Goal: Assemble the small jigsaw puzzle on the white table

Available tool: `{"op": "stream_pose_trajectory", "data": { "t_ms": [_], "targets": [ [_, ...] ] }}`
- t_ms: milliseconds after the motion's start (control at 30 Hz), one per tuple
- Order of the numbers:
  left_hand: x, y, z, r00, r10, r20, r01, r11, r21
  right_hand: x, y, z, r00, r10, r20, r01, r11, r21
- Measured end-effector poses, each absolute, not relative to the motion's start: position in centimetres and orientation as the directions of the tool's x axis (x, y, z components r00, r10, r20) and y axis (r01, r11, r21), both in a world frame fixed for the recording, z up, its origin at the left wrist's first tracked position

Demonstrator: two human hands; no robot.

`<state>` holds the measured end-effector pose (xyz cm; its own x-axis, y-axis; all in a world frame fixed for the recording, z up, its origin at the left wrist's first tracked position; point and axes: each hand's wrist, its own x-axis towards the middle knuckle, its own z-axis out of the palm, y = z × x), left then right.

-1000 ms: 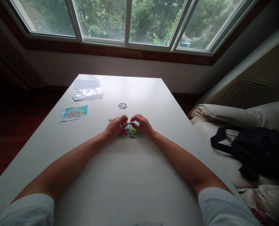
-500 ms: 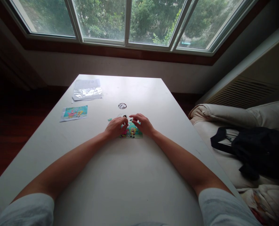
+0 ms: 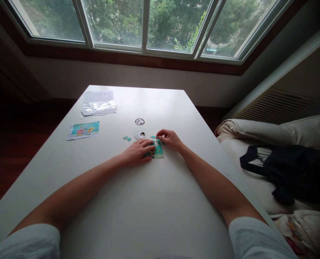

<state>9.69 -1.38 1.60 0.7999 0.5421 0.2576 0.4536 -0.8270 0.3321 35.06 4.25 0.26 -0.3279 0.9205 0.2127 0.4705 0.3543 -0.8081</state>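
A small, partly built cartoon jigsaw puzzle [image 3: 158,151] lies on the white table [image 3: 138,201]. My left hand [image 3: 137,151] lies flat on its left part, fingers stretched out. My right hand [image 3: 170,138] sits at the puzzle's upper right corner, its fingers curled in a pinch on a small teal piece. Two loose teal pieces [image 3: 126,138] lie on the table to the left of the puzzle. A small clear round container [image 3: 139,135] stands just behind the puzzle.
A round lid [image 3: 139,121] lies further back. A cartoon reference picture [image 3: 83,129] and a plastic bag on paper [image 3: 98,104] are at the far left. A sofa with a black bag [image 3: 297,172] stands right of the table. Windows run along the far wall.
My left hand has slid right and flattened onto the puzzle. My right hand has moved up to the puzzle's upper right corner. The container and loose pieces have come into sight.
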Motion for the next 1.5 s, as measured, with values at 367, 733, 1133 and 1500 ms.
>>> {"op": "stream_pose_trajectory", "data": {
  "t_ms": [367,733,1133,1500],
  "targets": [
    [9.8,-1.5,1.5,0.796,0.548,0.256,0.471,-0.827,0.305,34.7,3.9,0.1,-0.393,0.897,0.201,0.504,0.393,-0.769],
    [9.8,-1.5,1.6,0.8,0.547,0.249,0.479,-0.83,0.286,33.5,3.5,-0.1,-0.326,0.905,0.271,0.691,0.424,-0.585],
    [9.8,-1.5,1.8,0.804,0.549,0.229,0.487,-0.828,0.276,33.9,3.6,0.1,-0.369,0.896,0.247,0.7,0.443,-0.559],
    [9.9,-1.7,1.9,0.8,0.56,0.216,0.489,-0.816,0.307,34.6,3.9,0.8,-0.476,0.851,0.224,0.642,0.51,-0.573]
  ]
}}
